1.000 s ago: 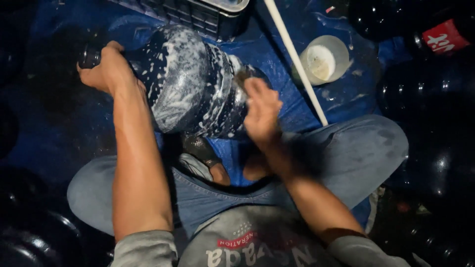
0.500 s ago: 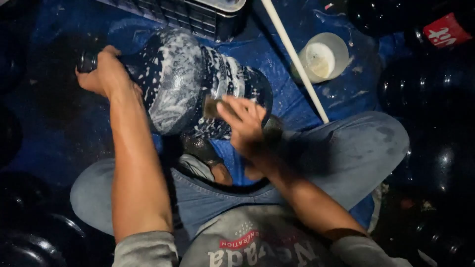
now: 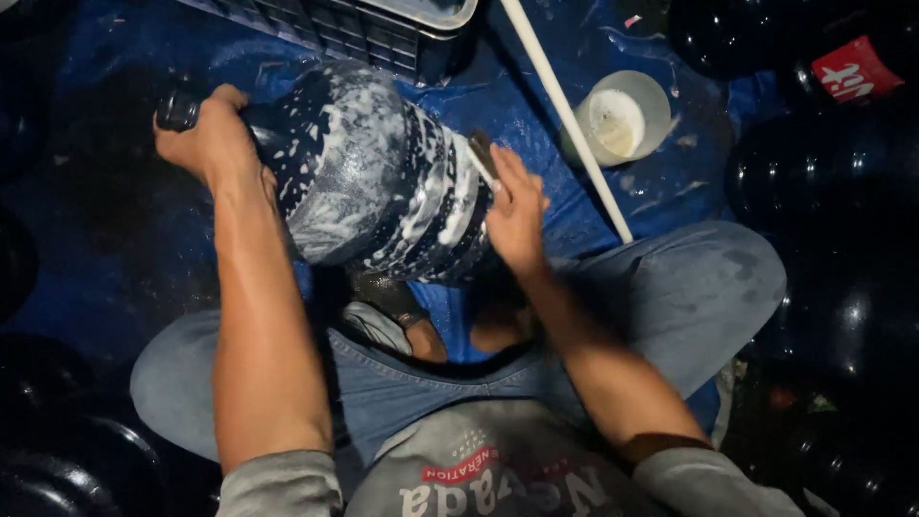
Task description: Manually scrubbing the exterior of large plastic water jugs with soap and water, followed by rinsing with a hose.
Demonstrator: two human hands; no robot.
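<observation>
A large dark blue water jug (image 3: 369, 177) lies on its side above my lap, smeared with white soap foam. My left hand (image 3: 206, 139) grips its neck at the upper left. Pressed against the jug's bottom end, my right hand (image 3: 512, 206) holds a flat scrubbing pad (image 3: 481, 158). I sit cross-legged in grey trousers on a blue tarp (image 3: 536, 105).
A small white tub (image 3: 622, 117) with white paste stands at the upper right, beside a white pole (image 3: 565, 115) running diagonally. A black plastic crate (image 3: 373, 33) sits behind the jug. Dark round jugs (image 3: 823, 191) crowd the right side, and more lie at the lower left (image 3: 57, 450).
My right hand has moved from the jug's lower side up and right onto its bottom end, scrubbing. My left hand has stayed on the neck.
</observation>
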